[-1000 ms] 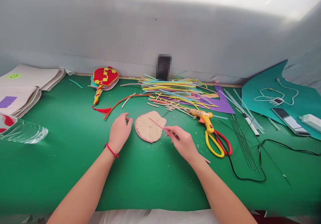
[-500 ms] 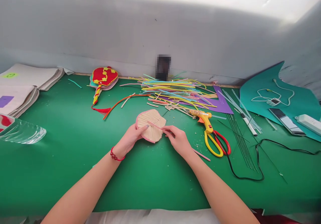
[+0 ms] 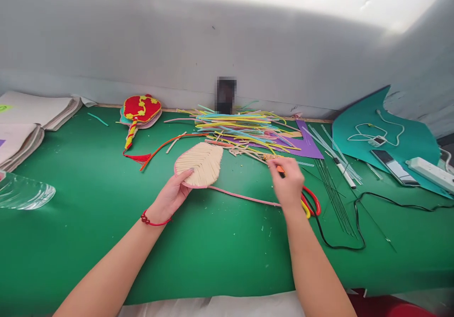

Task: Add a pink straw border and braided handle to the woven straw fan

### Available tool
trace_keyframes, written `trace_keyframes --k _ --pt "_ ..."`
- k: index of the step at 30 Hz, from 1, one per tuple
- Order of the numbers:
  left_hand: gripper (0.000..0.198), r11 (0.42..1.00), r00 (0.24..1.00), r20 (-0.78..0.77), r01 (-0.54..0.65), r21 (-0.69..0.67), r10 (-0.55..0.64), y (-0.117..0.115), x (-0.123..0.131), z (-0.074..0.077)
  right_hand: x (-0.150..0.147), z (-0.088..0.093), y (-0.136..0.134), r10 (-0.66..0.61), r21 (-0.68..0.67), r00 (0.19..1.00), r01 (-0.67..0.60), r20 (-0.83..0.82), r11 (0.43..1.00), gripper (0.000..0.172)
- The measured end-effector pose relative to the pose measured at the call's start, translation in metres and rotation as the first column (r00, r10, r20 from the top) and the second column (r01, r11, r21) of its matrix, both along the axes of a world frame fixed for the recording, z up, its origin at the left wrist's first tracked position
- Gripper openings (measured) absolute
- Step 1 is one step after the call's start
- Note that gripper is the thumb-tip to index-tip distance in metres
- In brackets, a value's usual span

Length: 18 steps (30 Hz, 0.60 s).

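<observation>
My left hand (image 3: pixel 173 191) is closed on the rim of a cream, leaf-shaped fan panel (image 3: pixel 202 163), thumb on its face. The panel is covered in slanting cream strips, and a pink pipe cleaner (image 3: pixel 244 198) edges its lower side and trails right across the table. My right hand (image 3: pixel 288 182) has its fingers curled around the yellow hot glue gun (image 3: pixel 272 157), whose nozzle end and a bit of orange trigger show; the hand hides the rest. Just behind that wrist, the red and yellow handles of scissors (image 3: pixel 314 201) stick out.
A pile of coloured pipe cleaners (image 3: pixel 244 125) lies at the back on purple card (image 3: pixel 308 142). A red and yellow fan (image 3: pixel 142 109) is at left, near a clear bottle (image 3: pixel 31 191). On the right are green wires (image 3: pixel 329 194), a black cord (image 3: pixel 340 247) and a phone (image 3: pixel 393 165).
My right hand has left the panel and moved right onto the glue gun. The panel has turned and shifted left in my left hand, and the pink pipe cleaner now stretches out along the table.
</observation>
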<state>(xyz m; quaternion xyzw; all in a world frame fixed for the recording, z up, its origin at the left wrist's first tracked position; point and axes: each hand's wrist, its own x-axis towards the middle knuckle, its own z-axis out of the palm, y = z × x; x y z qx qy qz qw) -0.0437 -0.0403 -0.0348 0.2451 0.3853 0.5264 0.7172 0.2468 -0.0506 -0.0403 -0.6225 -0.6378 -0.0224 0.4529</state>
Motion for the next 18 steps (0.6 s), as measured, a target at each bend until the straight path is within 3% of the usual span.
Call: trace_keyframes --k 1,3,6,8,13,18 --pt "0.048 1.000 1.000 0.016 0.007 -0.008 -0.007 -0.001 0.002 0.000 0.015 -0.002 0.004 -0.182 -0.015 0.983 0.182 -0.009 0.983 0.025" --pt "0.048 0.999 0.999 0.039 0.011 -0.030 -0.009 -0.004 0.006 0.000 0.042 -0.009 0.011 -0.388 -0.180 0.922 0.385 0.021 0.905 0.032" --pt "0.050 0.999 0.998 0.059 0.013 -0.049 -0.010 -0.007 0.009 0.001 0.062 -0.022 0.016 -0.432 -0.468 0.895 0.432 0.115 0.771 0.044" --pt "0.050 0.999 0.997 0.074 0.022 -0.034 -0.019 -0.008 0.010 0.001 0.062 -0.029 0.018 -0.418 -0.518 0.891 0.446 0.179 0.730 0.045" --pt "0.050 1.000 0.996 0.092 -0.007 -0.015 0.008 -0.008 0.010 0.004 0.054 -0.032 0.021 -0.443 -0.417 0.891 0.442 0.100 0.795 0.041" --pt "0.048 0.997 0.996 0.081 -0.015 -0.074 0.021 -0.009 0.009 0.005 0.038 -0.012 0.013 -0.418 -0.273 0.896 0.370 -0.147 0.888 0.043"
